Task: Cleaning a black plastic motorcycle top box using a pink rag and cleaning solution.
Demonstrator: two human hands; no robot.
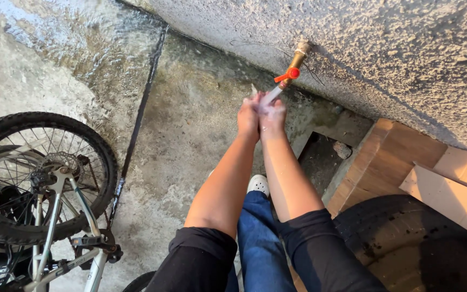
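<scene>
Left hand (pixel 248 116) and right hand (pixel 272 114) press together, grasping nothing, under water from the brass wall tap (pixel 294 65) (orange lever); no containers visible.

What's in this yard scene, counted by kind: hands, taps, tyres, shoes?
Hands: 2, left hand and right hand, together under the tap
Taps: 1, brass tap with a red handle
Tyres: 2, bike tyre and car tyre
Shoes: 1, white shoe
Total: 6

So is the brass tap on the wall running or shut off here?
Running: a white stream leaves the tap spout and breaks over the left hand and right hand pressed together beneath it.
</scene>
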